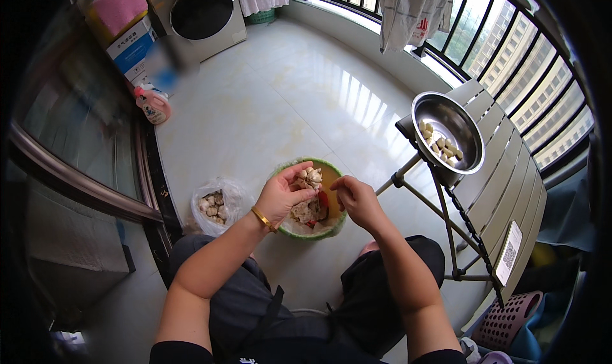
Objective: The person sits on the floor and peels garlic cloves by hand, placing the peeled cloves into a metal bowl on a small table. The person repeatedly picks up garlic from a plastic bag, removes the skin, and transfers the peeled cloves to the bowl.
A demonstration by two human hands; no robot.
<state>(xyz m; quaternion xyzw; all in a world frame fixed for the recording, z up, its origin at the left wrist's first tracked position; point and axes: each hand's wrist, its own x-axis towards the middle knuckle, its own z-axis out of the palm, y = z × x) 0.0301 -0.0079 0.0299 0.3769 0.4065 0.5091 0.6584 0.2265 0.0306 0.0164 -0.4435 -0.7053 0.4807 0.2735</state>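
My left hand [282,194] holds a garlic bulb [311,178] between thumb and fingers, above a green-rimmed bin [311,237] lined with a plastic bag. Papery skins and something red lie inside the bin. To the right of the bulb and apart from it is my right hand [357,200], its fingers curled; whether something small is pinched in them is hidden. A clear plastic bag [234,206] of garlic bulbs [213,207] stands on the floor left of the bin. At the right, a steel bowl [471,139] contains peeled garlic cloves [447,149].
The bowl sits at the edge of a slatted folding table [497,177], with a phone [508,253] lying nearer me. A glass sliding door [86,120] is at left, beside a pink detergent bottle [154,106]. Farther off stands a washing machine [203,17].
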